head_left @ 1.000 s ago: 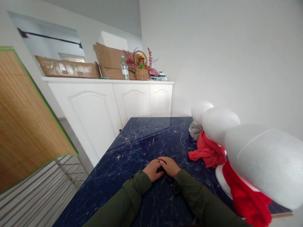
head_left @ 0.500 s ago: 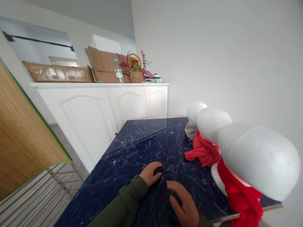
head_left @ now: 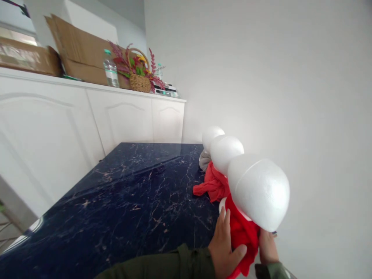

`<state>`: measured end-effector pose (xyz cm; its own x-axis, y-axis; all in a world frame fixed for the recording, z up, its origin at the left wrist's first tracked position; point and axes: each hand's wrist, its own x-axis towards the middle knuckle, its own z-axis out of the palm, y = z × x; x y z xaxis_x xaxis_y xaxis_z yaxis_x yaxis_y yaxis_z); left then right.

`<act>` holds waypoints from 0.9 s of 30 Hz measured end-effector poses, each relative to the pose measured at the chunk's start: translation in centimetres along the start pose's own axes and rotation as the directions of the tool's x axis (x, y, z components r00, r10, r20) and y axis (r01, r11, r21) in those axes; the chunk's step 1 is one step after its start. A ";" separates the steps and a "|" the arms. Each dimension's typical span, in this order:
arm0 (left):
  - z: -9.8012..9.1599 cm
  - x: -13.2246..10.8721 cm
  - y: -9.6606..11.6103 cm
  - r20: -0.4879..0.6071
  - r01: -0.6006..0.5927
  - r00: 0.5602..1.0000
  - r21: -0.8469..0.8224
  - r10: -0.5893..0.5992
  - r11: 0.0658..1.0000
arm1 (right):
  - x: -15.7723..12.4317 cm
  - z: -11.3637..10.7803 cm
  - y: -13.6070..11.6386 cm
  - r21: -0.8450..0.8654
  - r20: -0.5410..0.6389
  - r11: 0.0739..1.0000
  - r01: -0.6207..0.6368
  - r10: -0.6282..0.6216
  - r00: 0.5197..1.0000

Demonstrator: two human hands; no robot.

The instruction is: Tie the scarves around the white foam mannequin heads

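Observation:
A white foam mannequin head (head_left: 260, 190) stands nearest me at the right of the dark table, with a bright red scarf (head_left: 242, 232) around its neck. On the scarf's left side lies my left hand (head_left: 225, 246), fingers stretched out and thumb apart, touching the cloth. My right hand (head_left: 267, 246) is at the scarf's other side, beneath the head; its fingers are hidden. Farther back, a second foam head (head_left: 226, 153) has a lighter red cloth (head_left: 213, 184) at its neck. Behind that, a third head (head_left: 212, 135) has a grey cloth (head_left: 204, 159).
The blue-black marbled table (head_left: 139, 201) reaches to a white cabinet (head_left: 129, 120). On the cabinet stand cardboard boxes (head_left: 78, 42), a water bottle (head_left: 111, 71) and a wicker flower basket (head_left: 140, 82). A white wall (head_left: 325, 116) rises close behind the heads.
Both hands have moved right, from over the table to either side of the nearest head's red scarf. My view has turned right, and the rack at the left is mostly out of sight.

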<state>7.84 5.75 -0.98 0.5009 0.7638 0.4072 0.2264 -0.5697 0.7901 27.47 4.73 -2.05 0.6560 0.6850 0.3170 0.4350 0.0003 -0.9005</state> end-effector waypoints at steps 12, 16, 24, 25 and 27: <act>1.5 0.3 2.4 -0.042 0.210 0.977 0.019 -0.209 0.978 | -4.1 2.7 -2.5 0.175 0.182 0.965 -0.193 0.161 0.970; -1.7 -1.5 2.6 -0.042 0.148 0.989 0.092 -0.144 0.985 | -7.1 5.2 -4.8 0.359 0.280 0.876 -0.321 0.227 0.933; -10.9 -5.8 -2.9 -0.239 -0.010 0.967 0.325 0.092 0.946 | -12.5 14.8 -8.5 0.508 0.365 0.814 -0.282 0.094 0.926; -12.4 -5.5 -3.9 -0.276 -0.029 0.951 0.365 0.138 0.931 | -12.6 16.5 -9.4 0.513 0.369 0.820 -0.256 0.059 0.928; -15.5 -4.5 -5.9 -0.324 -0.068 0.919 0.430 0.224 0.900 | -12.5 19.9 -11.5 0.519 0.396 0.825 -0.224 0.000 0.918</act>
<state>-8.68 10.41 -0.39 0.2401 0.6724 0.7002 0.5289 -0.6954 0.4865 2.02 10.72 -1.61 0.3580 0.9176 0.1727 -0.1087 0.2247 -0.9683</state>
